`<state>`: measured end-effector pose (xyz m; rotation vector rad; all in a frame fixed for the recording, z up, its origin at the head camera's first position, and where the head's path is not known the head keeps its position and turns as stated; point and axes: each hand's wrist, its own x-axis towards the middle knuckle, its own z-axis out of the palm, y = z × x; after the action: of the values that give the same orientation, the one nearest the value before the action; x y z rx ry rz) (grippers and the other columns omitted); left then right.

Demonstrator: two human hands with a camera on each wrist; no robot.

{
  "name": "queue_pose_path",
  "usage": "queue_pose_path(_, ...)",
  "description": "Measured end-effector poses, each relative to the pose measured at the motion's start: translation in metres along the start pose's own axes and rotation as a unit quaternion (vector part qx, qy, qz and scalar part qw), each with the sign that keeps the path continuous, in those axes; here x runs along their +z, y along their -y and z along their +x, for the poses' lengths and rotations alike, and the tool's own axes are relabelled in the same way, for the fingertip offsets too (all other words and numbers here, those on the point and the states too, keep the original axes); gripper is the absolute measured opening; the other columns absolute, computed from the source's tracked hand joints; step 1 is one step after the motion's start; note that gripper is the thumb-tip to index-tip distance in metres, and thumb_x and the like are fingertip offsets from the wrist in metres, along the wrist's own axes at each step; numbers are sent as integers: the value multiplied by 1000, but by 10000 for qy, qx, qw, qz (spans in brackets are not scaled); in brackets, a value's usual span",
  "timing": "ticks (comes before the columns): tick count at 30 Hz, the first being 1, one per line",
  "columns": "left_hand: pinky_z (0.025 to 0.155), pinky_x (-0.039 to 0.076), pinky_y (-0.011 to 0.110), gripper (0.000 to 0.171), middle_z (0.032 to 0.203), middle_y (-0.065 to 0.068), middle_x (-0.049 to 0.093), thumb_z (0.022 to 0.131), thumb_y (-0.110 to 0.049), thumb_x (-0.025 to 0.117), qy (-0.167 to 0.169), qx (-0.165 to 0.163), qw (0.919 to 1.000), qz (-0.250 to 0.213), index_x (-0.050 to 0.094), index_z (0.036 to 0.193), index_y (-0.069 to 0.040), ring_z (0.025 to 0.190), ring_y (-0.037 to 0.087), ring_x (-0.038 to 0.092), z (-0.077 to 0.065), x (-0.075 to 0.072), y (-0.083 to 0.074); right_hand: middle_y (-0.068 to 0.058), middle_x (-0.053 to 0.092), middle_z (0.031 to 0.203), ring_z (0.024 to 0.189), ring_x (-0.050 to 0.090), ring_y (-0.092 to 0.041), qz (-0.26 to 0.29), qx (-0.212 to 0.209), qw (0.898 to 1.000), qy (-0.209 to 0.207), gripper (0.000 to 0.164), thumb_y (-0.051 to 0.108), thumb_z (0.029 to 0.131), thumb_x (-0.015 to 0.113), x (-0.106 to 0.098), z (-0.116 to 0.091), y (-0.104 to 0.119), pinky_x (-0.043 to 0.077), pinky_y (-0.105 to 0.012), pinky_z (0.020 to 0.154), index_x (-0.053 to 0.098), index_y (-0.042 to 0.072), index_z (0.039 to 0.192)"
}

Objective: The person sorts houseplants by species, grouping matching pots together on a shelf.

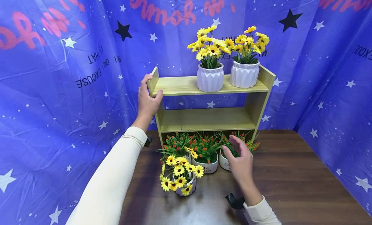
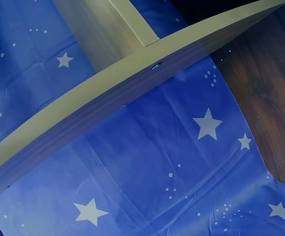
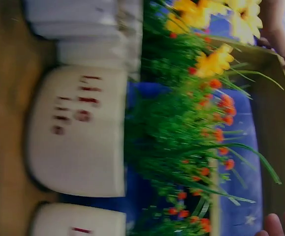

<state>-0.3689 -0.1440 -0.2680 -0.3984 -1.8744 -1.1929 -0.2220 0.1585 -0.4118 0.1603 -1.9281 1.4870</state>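
Observation:
My left hand (image 1: 149,101) grips the upper left corner of a two-board wooden shelf (image 1: 207,120), thumb at the front edge and fingers around the side panel. In the left wrist view that side panel (image 2: 108,81) runs diagonally. My right hand (image 1: 242,162), fingers loosely bent and holding nothing, is in front of the right red-flowered potted plant (image 1: 225,161) and partly hides it. Beside that stands another red-flowered plant in a white "Life" pot (image 3: 78,130). A potted yellow daisy plant (image 1: 186,187) stands at the front left, partly covering a third red-flowered plant (image 1: 177,144).
Two white ribbed pots of yellow daisies, one at the middle (image 1: 210,78) and one at the right (image 1: 245,74), stand on the top board. Brown table (image 1: 290,173) extends to the right. A blue star-patterned cloth (image 1: 72,121) hangs behind and on both sides.

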Motion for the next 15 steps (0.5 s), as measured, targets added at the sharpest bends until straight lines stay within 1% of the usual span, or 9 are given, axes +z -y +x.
queue_pose_path(2,99,37,44,53,147,-2,48,83,-16,69,7,0,10000,9,48,132,-12,119,31,47,0,1,0,-8,67,121,108,63,-22,107,120,9998,119,42,7,86,77,-3,-8,-7,49,-24,89,63,3,125)
queue_pose_path(4,98,37,45,53,147,-3,48,84,-19,71,8,-7,10000,2,48,132,-11,120,30,47,0,1,1,-10,67,121,107,63,-24,264,243,9991,236,41,5,86,76,-3,-17,-12,49,-24,88,62,1,124)
queue_pose_path(7,99,36,45,55,147,-4,48,84,-23,74,-1,-3,10000,-3,48,131,-11,121,29,47,0,1,1,-12,67,119,107,63,-27,423,462,9974,357,41,3,85,76,0,-28,-20,51,-25,86,62,1,123)
queue_pose_path(9,99,36,44,56,146,-5,48,83,-23,75,-7,-20,10000,13,49,131,-12,121,28,47,-1,1,2,-12,67,119,107,63,-28,425,630,9963,408,41,1,84,76,4,-37,-23,52,-24,84,62,0,123)
queue_pose_path(10,99,36,44,56,146,-4,49,83,-22,75,-22,7,10000,8,49,131,-12,121,29,47,-1,1,2,-11,67,118,107,63,-29,413,716,9956,450,42,1,84,76,5,-40,-24,53,-27,85,62,0,123)
queue_pose_path(11,99,36,44,55,146,-4,49,83,-22,74,-32,13,10000,4,49,131,-12,121,29,47,0,1,2,-13,67,118,107,63,-31,410,793,9947,500,42,1,84,77,7,-43,-26,53,-28,85,62,-1,123)
queue_pose_path(12,99,36,44,55,146,-4,49,83,-21,74,-38,19,10000,4,49,131,-12,121,29,47,0,1,2,-15,66,118,108,63,-32,407,857,9939,569,43,1,83,77,9,-45,-27,53,-32,86,61,-1,123)
queue_pose_path(15,99,36,44,55,147,-3,48,84,-20,73,-49,40,10000,12,48,132,-11,121,29,47,0,2,1,-17,65,121,110,62,-32,194,980,9913,861,44,5,84,77,14,-53,-29,53,-40,89,60,0,125)
